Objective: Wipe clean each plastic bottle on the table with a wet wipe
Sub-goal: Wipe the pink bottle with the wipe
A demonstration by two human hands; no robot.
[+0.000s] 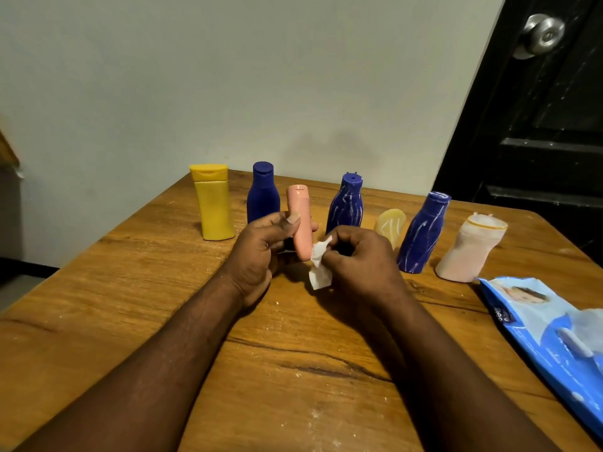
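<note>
My left hand (261,252) grips a slim pink bottle (301,220) upright above the table, thumb across its front. My right hand (362,259) pinches a crumpled white wet wipe (319,265) against the bottle's lower end. Behind stand a yellow bottle (213,203) and a clean dark blue bottle (262,194) on the left. To the right are two blue bottles streaked with white (346,205) (422,234), a small pale yellow bottle (391,225) and a dusty pale pink bottle (468,252).
A blue pack of wet wipes (551,340) lies at the right edge of the wooden table (293,370). White specks dot the tabletop. A dark door (538,125) with a metal knob stands behind on the right, a pale wall behind the bottles.
</note>
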